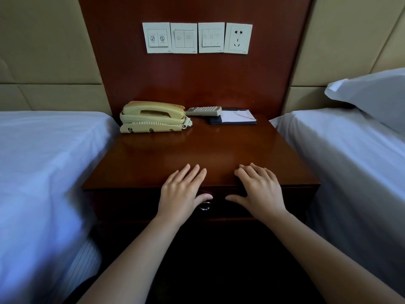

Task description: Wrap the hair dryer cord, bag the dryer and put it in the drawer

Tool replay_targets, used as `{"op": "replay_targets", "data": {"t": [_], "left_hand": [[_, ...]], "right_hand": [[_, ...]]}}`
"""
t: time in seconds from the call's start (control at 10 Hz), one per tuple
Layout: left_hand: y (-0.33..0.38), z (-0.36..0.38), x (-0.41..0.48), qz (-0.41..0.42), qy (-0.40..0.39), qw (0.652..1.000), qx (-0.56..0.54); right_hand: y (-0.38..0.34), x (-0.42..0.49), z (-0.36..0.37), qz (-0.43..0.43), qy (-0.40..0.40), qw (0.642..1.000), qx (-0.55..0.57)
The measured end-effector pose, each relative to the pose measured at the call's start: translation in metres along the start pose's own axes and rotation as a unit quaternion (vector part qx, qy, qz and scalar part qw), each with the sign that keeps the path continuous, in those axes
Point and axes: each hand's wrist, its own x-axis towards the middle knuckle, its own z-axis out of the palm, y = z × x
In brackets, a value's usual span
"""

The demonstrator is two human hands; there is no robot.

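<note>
A dark wooden nightstand stands between two beds. Its drawer sits flush under the top, with a round metal knob at the front. My left hand lies flat over the front edge, fingers apart, thumb just above the knob. My right hand rests beside it on the same edge, fingers spread, thumb pointing at the knob. Both hands hold nothing. No hair dryer, cord or bag is in view.
A cream telephone sits at the back left of the top, with a remote control and a dark notepad with white paper to its right. Wall switches and a socket hang above. White beds flank both sides; a pillow lies right.
</note>
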Motion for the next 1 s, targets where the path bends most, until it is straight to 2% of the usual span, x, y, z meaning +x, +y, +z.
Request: {"op": "replay_targets", "data": {"t": [0.2, 0.3, 0.4, 0.5, 0.6, 0.7, 0.8, 1.0], "left_hand": [[0.01, -0.01, 0.001, -0.015, -0.034, 0.999, 0.017], [0.017, -0.028, 0.007, -0.046, -0.094, 0.994, -0.016], [0.017, -0.052, 0.014, -0.05, -0.16, 0.985, -0.048], [0.012, -0.072, 0.022, -0.052, -0.257, 0.96, -0.102], [0.003, -0.102, 0.034, -0.045, -0.331, 0.924, -0.184], [-0.007, -0.132, 0.053, -0.026, -0.295, 0.933, -0.206], [-0.02, -0.148, 0.082, -0.026, -0.278, 0.94, -0.196], [-0.048, -0.129, 0.144, -0.054, -0.394, 0.905, -0.15]], "right_hand": [[-0.001, 0.001, -0.006, -0.018, 0.005, 1.0, 0.008], [-0.005, 0.001, -0.02, -0.024, 0.009, 0.999, 0.035], [-0.007, 0.005, -0.04, -0.014, -0.066, 0.997, 0.045], [-0.007, 0.016, -0.066, 0.003, -0.178, 0.983, 0.043], [-0.004, 0.032, -0.089, 0.036, -0.291, 0.954, 0.062], [0.003, 0.051, -0.103, 0.029, -0.357, 0.929, 0.094], [0.009, 0.074, -0.114, 0.02, -0.378, 0.917, 0.122], [0.026, 0.143, -0.098, 0.019, -0.38, 0.918, 0.114]]}}
